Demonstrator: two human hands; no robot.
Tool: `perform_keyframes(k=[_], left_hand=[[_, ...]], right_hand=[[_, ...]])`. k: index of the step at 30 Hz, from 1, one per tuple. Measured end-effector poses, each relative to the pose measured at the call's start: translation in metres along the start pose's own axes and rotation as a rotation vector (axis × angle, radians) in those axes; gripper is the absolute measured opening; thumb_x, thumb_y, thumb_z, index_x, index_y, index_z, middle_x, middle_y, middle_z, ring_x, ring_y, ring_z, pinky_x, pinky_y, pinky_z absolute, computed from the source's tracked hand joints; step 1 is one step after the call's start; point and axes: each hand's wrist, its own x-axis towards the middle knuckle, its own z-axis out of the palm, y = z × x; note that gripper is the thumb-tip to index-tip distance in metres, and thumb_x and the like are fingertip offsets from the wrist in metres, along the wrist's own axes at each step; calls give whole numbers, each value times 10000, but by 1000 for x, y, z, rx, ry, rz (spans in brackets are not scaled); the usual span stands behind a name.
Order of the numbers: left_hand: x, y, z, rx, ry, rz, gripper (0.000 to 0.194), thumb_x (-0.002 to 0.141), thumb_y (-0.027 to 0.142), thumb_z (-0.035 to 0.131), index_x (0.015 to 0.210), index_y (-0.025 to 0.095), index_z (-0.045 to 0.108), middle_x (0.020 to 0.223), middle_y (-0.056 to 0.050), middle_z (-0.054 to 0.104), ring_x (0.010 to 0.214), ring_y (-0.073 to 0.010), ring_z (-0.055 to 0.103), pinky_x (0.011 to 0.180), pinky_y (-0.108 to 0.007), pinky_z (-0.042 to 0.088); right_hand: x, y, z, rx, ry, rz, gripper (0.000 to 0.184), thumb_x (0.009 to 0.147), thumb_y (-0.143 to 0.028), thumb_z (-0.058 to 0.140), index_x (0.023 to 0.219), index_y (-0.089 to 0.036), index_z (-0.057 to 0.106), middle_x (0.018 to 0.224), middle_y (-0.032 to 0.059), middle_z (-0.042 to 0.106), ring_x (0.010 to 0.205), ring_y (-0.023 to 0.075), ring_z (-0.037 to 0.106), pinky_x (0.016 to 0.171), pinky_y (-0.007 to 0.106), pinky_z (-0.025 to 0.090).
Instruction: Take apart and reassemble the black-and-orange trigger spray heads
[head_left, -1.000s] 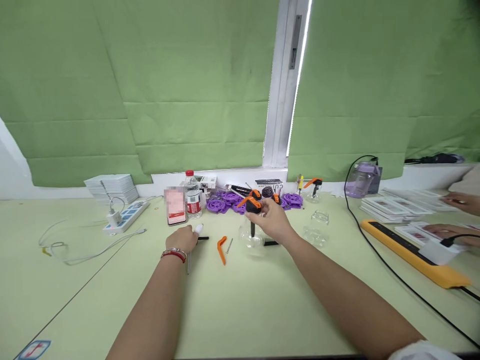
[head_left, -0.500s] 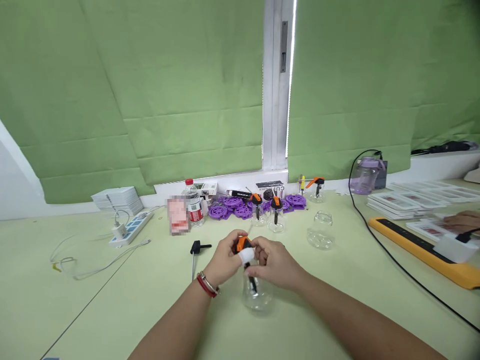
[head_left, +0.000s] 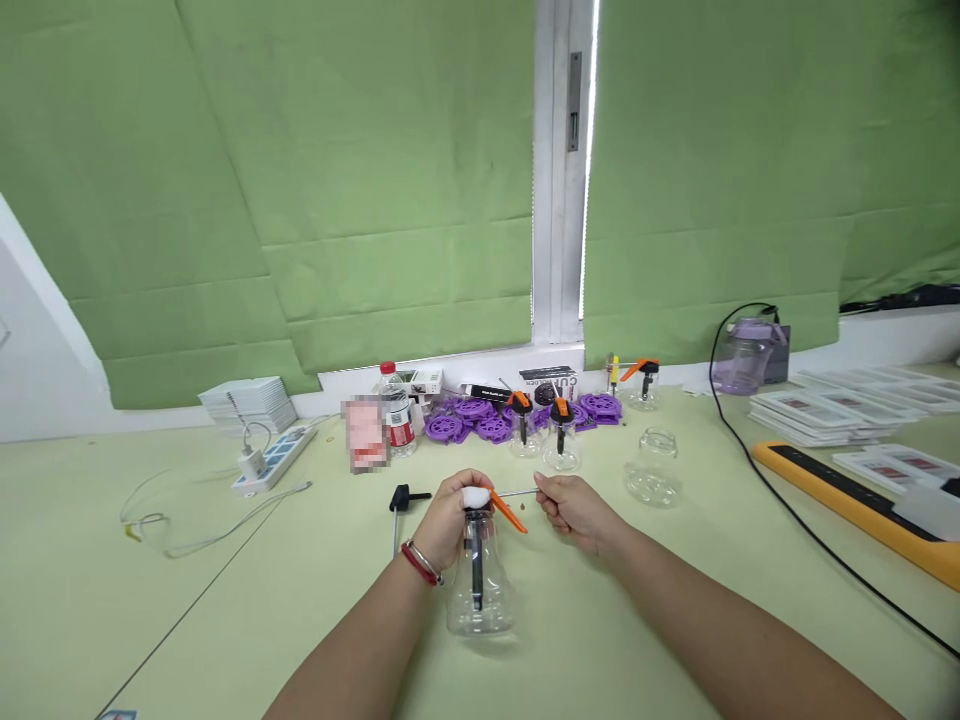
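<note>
My left hand (head_left: 441,528) is closed over the top of a clear spray bottle (head_left: 495,595), which stands upright on the table. A white wrap covers that thumb, pressed on the bottle's black head. From the head an orange trigger (head_left: 510,512) slopes down to the right, and a black tube (head_left: 477,570) hangs inside the glass. My right hand (head_left: 576,512) pinches the far end of a thin metal spout (head_left: 519,492) that runs out from the head. Left of my hands lies a loose black spray head (head_left: 405,497) with its own metal spout.
Behind stand spray bottles with orange triggers (head_left: 562,408), purple plastic pieces (head_left: 495,429) and a red-capped bottle (head_left: 402,425). An open clear bottle (head_left: 652,475) is to the right, beyond it a black cable (head_left: 780,510) and a yellow-black bar (head_left: 855,508). A power strip (head_left: 281,455) lies left.
The bottle has turned, so its trigger and spout now point right. My right hand has moved off the bottle's head, rightward to the spout's end. My left hand stays on top.
</note>
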Motion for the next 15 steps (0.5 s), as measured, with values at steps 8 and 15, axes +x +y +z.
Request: perform_keyframes(k=[8, 15], left_hand=[[7, -2, -13, 43, 59, -28, 187, 663, 293, 636, 737, 168, 519, 517, 30, 531, 389, -129, 525, 380, -228, 390], [11, -5, -19, -24, 40, -45, 195, 664, 290, 646, 741, 166, 517, 525, 22, 544, 395, -138, 538, 390, -237, 401]], right_hand=[[0, -1, 5, 21, -50, -272, 342, 612, -410, 722, 769, -160, 550, 589, -30, 561, 489, 73, 434, 492, 216, 323], [10, 2, 6, 11, -34, -249, 348, 690, -487, 644, 684, -157, 533, 552, -24, 556, 417, 53, 380, 457, 216, 288]])
